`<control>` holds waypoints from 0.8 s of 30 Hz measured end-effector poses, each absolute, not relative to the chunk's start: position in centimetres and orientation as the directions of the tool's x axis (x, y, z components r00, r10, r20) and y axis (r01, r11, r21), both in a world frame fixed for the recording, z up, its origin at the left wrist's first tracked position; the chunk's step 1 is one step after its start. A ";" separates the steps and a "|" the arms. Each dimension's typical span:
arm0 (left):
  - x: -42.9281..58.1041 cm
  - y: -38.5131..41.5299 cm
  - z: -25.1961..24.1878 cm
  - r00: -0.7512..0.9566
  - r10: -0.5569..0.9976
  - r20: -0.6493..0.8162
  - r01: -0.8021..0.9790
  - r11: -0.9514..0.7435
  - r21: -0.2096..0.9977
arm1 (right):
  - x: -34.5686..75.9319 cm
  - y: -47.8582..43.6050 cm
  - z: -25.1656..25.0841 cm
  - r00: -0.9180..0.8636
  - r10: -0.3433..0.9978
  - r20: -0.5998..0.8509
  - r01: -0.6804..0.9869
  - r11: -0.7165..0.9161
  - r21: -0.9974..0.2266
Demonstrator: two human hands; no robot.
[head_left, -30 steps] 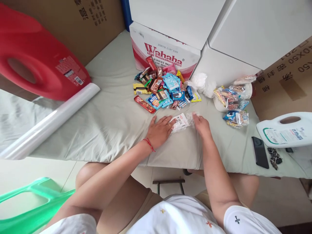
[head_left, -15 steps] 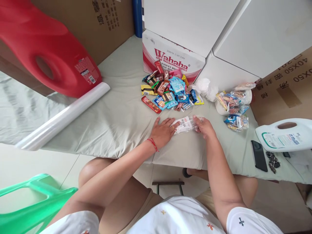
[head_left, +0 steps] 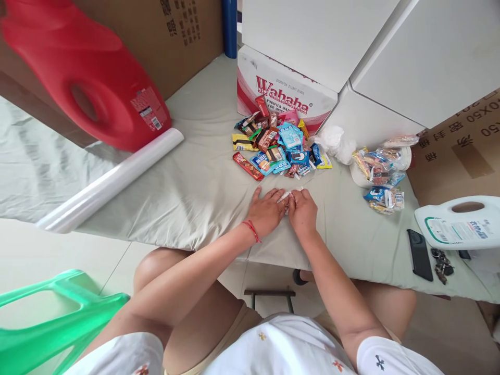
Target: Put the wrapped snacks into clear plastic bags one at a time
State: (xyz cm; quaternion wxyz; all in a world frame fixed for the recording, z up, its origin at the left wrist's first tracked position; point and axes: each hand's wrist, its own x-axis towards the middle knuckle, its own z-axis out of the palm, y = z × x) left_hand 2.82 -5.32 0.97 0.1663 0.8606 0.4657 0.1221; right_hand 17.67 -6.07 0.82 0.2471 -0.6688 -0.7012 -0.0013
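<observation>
A small plastic packet point(head_left: 288, 194), clear with white printing, lies at the front of the covered table, mostly hidden by fingers. My left hand point(head_left: 266, 213) rests flat with fingers spread, its fingertips pressing on the packet's left part. A red string circles that wrist. Right beside it, my right hand point(head_left: 303, 211) is closed, pinching the packet against the left fingertips. Just beyond both hands sits a pile of wrapped snacks point(head_left: 269, 151) in blue, red, yellow and brown packaging.
A Wahaha carton point(head_left: 285, 88) stands behind the pile. Left are a clear film roll point(head_left: 113, 179) and a red jug point(head_left: 113, 88). Rightward lie bagged snacks point(head_left: 377, 166), a white bottle point(head_left: 461, 224), a phone point(head_left: 420, 255) and keys point(head_left: 442, 265). A green plastic stool point(head_left: 58, 312) stands lower left.
My right hand has moved left with the packet's free end, bringing it up to my left hand. The packet now looks folded or bunched. My left hand stays flat.
</observation>
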 end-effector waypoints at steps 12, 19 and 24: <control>3.4 -5.5 0.3 0.469 0.878 0.097 0.762 -0.458 0.457 | 17.3 -11.0 -0.5 -0.115 0.947 0.300 0.934 0.206 -0.293; 3.2 -5.3 1.1 0.488 0.854 0.182 0.641 -0.491 0.590 | 17.1 -10.9 -0.2 -0.174 0.963 0.206 0.943 0.223 -0.246; 3.3 -5.0 1.9 0.627 0.759 0.176 0.545 -0.589 0.597 | 17.3 -11.0 0.1 -0.170 0.975 0.141 0.950 0.201 -0.241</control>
